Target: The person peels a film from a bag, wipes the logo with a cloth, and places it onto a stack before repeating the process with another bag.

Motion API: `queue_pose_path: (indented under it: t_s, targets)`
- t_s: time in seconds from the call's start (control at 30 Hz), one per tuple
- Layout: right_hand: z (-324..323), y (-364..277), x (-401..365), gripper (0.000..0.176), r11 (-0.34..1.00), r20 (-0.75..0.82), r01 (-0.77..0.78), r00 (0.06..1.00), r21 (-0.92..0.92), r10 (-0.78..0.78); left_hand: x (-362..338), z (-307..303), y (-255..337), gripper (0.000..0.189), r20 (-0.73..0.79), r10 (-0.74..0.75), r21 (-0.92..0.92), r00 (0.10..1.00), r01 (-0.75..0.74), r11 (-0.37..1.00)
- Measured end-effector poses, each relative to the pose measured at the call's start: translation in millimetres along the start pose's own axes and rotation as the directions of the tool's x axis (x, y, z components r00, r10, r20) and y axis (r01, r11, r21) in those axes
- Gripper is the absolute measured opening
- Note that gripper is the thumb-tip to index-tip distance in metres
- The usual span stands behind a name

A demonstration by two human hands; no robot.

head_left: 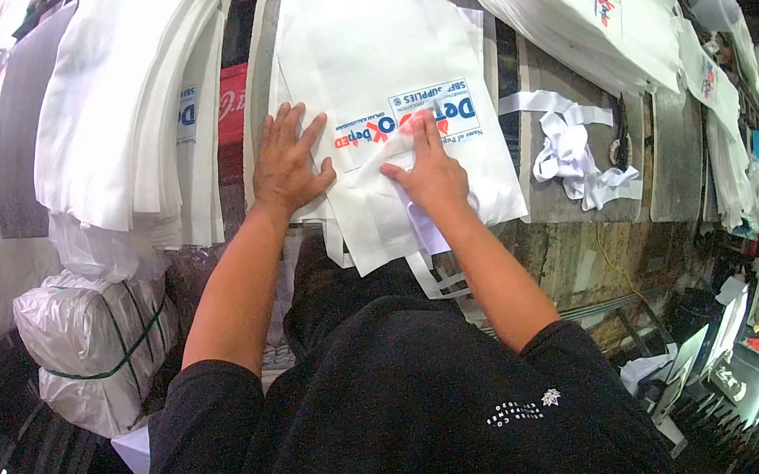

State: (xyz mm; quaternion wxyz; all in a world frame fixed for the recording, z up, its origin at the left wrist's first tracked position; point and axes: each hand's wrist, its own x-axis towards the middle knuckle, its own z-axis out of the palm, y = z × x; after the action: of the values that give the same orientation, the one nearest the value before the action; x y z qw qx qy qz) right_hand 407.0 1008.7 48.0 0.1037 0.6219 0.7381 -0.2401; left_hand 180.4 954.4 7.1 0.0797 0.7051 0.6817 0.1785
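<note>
A white printed bag (378, 54) is pressed flat beneath the left hand (288, 164), palm spread, and the right hand (433, 175), fingertips down; nothing is gripped. Smoothing seems underway; loose strips (578, 151) beside the right hand lie untouched.

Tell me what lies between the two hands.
In the head view, only white fabric of the bag, with part of its print, lies between left hand and right hand.

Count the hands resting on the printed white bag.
2. The left hand lies flat on the white bag, left of its print; the right hand presses with fingers over the print. No other hands show.
</note>
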Motion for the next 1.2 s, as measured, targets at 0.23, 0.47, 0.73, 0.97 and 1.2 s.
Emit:
queue_pose_path:
  t_s: [0.23, 0.47, 0.73, 0.97, 1.2]
  targets:
    - [5, 5, 2, 0.098, 0.999, -0.087, 0.035, 0.996, -0.029, -0.037, 0, 1, -2, 0.068, -0.019, 0.010, -0.022, 1.000, -0.010, 1.000]
    - [-17, 5, 14, 0.097, 0.997, -0.094, 0.062, 0.993, -0.046, -0.067, 0, 1, -1, 0.068, -0.015, 0.001, -0.021, 1.000, -0.001, 1.000]
    - [-17, 5, 14, 0.123, 1.000, 0.004, -0.021, 1.000, -0.008, 0.021, -1, 0, 0, 0.072, -0.009, -0.006, -0.060, 1.000, 0.006, 0.998]
    - [-10, 6, 10, 0.129, 0.999, -0.046, -0.026, 0.999, 0.040, 0.028, 1, 0, 2, 0.069, 0.011, -0.022, 0.005, 1.000, 0.022, 1.000]
    - [-5, 5, 6, 0.118, 1.000, -0.092, -0.017, 0.996, 0.019, 0.019, 1, 1, 2, 0.068, -0.011, -0.014, -0.009, 1.000, 0.014, 1.000]
